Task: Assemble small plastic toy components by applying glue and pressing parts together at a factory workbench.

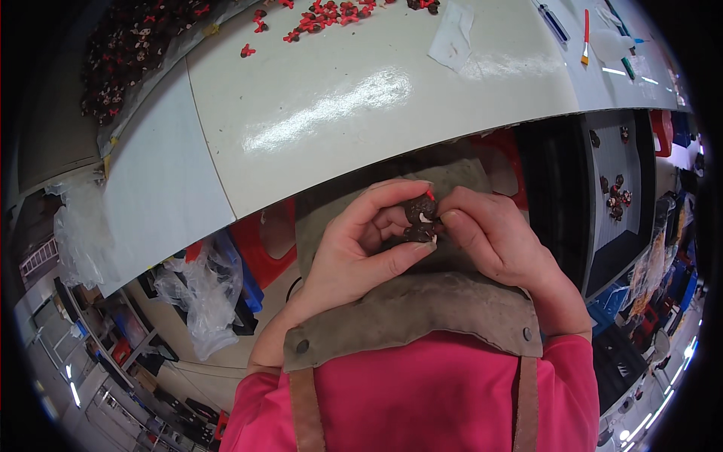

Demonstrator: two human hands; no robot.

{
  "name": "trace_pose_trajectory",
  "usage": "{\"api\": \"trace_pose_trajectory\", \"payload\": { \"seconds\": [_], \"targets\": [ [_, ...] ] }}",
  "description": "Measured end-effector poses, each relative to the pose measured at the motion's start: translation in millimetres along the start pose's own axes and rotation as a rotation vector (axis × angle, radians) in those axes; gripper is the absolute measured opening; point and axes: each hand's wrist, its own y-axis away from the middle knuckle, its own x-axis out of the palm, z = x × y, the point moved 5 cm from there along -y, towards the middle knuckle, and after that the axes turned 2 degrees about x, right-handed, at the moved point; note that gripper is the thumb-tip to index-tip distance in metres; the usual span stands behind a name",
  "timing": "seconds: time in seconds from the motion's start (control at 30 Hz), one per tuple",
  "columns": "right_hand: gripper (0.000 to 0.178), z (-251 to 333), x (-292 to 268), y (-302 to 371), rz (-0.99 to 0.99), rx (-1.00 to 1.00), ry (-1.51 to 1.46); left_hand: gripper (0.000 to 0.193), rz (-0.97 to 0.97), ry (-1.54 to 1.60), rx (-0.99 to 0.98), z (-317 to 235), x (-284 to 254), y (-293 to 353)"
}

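Observation:
A small dark brown figurine [419, 218] with a red bit on top and a whitish patch is held up in front of my apron. My left hand [369, 233] grips it between thumb and fingers from the left side. My right hand [489, 233] is pinched against the figurine's right side; whether a small part sits between its fingertips is hidden. Beyond the hands, several small red and brown pieces [331, 16] lie scattered at the far side of the white table [376, 113].
A heap of dark brown and red pieces [139, 53] fills a lined container at far left. A cloth [452, 38], a brush [585, 38] and a pen-like tool [553, 22] lie at far right. Right of me, a grey tray [619, 173] holds several figurines. Clear plastic bags [203, 294] hang left.

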Motion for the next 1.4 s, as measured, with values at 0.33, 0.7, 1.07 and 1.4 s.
{"api": "trace_pose_trajectory", "payload": {
  "seconds": [0.33, 0.7, 1.07, 1.4],
  "targets": [
    [0.015, -0.1, -1.3, 0.0, -0.008, -0.008, -0.011, 0.053, 0.022, -0.021, 0.027, -1.1, 0.3, -1.2],
    [0.018, -2.3, -2.3, 0.5, 0.005, 0.021, -0.041, 0.053, 0.012, -0.022, 0.026, -0.5, 2.2, -2.8],
    [0.016, -1.1, -2.3, 0.9, 0.000, 0.006, -0.008, 0.053, 0.009, -0.046, 0.029, 1.0, 1.3, -2.8],
    [0.015, -3.1, -1.9, 1.1, 0.001, 0.009, 0.002, 0.055, -0.004, -0.051, 0.042, 2.2, 0.7, -2.7]
  ]
}}
